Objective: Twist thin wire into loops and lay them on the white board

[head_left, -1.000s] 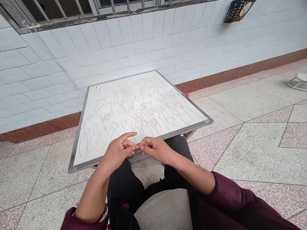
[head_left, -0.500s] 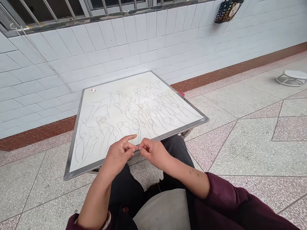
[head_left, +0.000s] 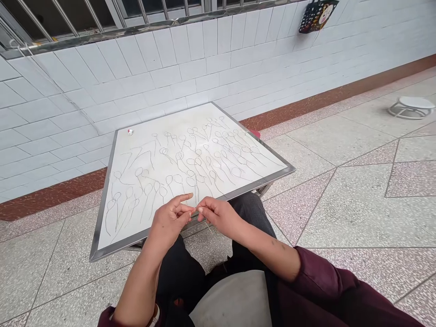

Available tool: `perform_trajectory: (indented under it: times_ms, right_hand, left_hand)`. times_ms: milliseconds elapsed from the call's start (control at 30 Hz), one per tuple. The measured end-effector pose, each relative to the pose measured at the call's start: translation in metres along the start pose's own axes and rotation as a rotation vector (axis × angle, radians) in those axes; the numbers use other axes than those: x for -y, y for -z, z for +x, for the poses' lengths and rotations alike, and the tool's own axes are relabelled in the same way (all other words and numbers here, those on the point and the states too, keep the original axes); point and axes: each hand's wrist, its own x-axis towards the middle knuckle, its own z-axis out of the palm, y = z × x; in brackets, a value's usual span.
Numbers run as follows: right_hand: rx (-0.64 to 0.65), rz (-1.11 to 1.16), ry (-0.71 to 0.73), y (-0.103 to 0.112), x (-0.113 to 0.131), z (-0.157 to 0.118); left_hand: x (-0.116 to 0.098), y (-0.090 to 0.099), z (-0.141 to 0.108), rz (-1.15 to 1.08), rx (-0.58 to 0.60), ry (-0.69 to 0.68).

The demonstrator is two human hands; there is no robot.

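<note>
My left hand [head_left: 171,221] and my right hand [head_left: 220,217] meet at the near edge of a white-topped table [head_left: 163,123] with a grey metal rim. Thumb and forefinger are pinched on each hand, their tips almost touching. Between them is a thin wire [head_left: 209,228], whose pale loose end hangs below my right fingers; the part inside the pinch is too small to make out. My left forefinger sticks out over the tabletop. Several thin dark wires with a loop at one end [head_left: 169,180] lie spread across the table.
A small white and red object [head_left: 130,132] sits in the table's far left corner. Behind runs a white tiled wall [head_left: 146,91] with a barred window. A dotted bag [head_left: 316,17] hangs there. To the right, a white stool [head_left: 411,106] stands on the floor.
The hanging end of the wire has swung up closer to my right hand. Both hands keep their pinch at nearly the same place; the view has shifted slightly.
</note>
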Motion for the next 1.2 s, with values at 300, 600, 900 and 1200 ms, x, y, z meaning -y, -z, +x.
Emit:
perform_trajectory:
  times_ms: [300,600,900,1200]
  right_hand:
    - [0.244,0.781,-0.246,0.002,-0.004,-0.004]
    - [0.352,0.999,-0.289,-0.003,0.002,-0.007]
    - [0.321,1.014,-0.303,-0.006,0.002,-0.007]
    - [0.226,1.012,-0.243,-0.011,0.005,-0.007]
  left_hand:
    - [0.005,0.001,-0.003,0.047,-0.026,-0.109]
    - [0.003,-0.002,-0.01,0.027,-0.047,-0.138]
    - [-0.006,-0.007,-0.017,0.162,-0.134,-0.176]
    - [-0.013,-0.011,-0.022,0.157,-0.209,-0.208]
